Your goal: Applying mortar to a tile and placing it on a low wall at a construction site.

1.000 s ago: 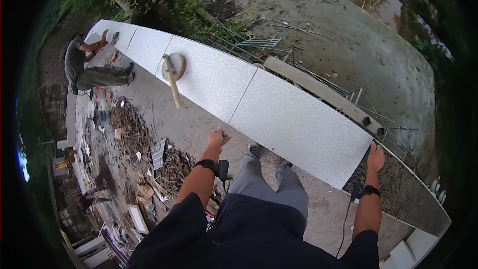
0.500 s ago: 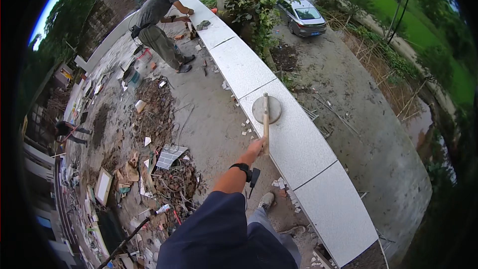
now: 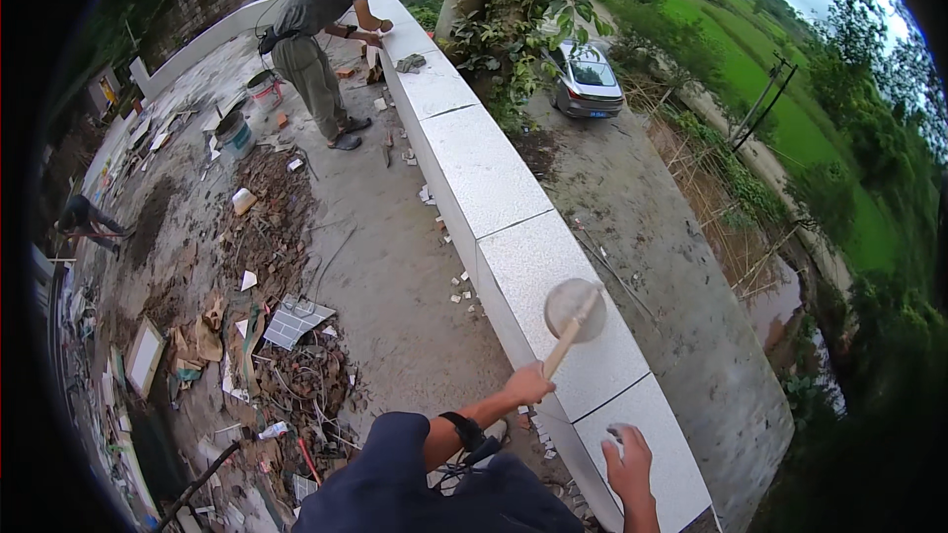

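My left hand (image 3: 530,385) is closed round the wooden handle of a disc-headed tool (image 3: 576,311). The tool's round grey head is over the pale slab top (image 3: 538,262) of a long low wall; whether it touches the slab cannot be made out. The handle runs across the head and slopes down toward me. My right hand (image 3: 630,462) is over the nearer slab, fingers apart and slightly bent, with grey-white fingertips. Nothing shows in it. A black band (image 3: 466,437) with a small device is on my left wrist.
A person (image 3: 321,44) bends over the wall's far end, near a grey cloth (image 3: 411,63). Rubble (image 3: 321,380), broken tiles and buckets (image 3: 235,134) lie to the left. Another person (image 3: 89,220) works far left. Beyond the wall are a tree (image 3: 494,0) and a silver car (image 3: 585,79).
The view has shifted. My left hand has carried the disc-headed tool nearer along the slabs, and its handle now slants. My right hand has come into view at the lower right.
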### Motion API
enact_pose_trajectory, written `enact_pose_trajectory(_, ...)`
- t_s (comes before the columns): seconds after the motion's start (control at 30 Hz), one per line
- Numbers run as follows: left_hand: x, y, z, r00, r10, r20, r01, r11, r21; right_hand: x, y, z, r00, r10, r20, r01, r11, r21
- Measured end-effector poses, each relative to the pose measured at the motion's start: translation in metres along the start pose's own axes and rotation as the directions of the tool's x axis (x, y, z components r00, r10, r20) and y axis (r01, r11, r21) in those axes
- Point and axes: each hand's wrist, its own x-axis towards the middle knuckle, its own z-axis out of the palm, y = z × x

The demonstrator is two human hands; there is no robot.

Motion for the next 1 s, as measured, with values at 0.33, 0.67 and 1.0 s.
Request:
enact_pose_trajectory(0.33,-0.08,0.0,0.056,0.79,0.563,0.243,-0.597,0.797,0.092,0.053,-0.047,0.081,0.89,0.022,0.455,0.19,0.89,-0.414)
enact_pose_trajectory(0.67,-0.087,0.019,0.067,0.743,0.293,0.602,-0.538,0.797,0.276,0.015,-0.021,0.076,0.96,0.131,0.248,-0.015,0.907,-0.421)
enact_pose_trajectory(1.0,-0.098,0.001,0.073,0.748,0.303,0.591,-0.528,0.811,0.252,0.008,-0.02,0.08,0.919,0.238,0.313,-0.067,0.88,-0.47)
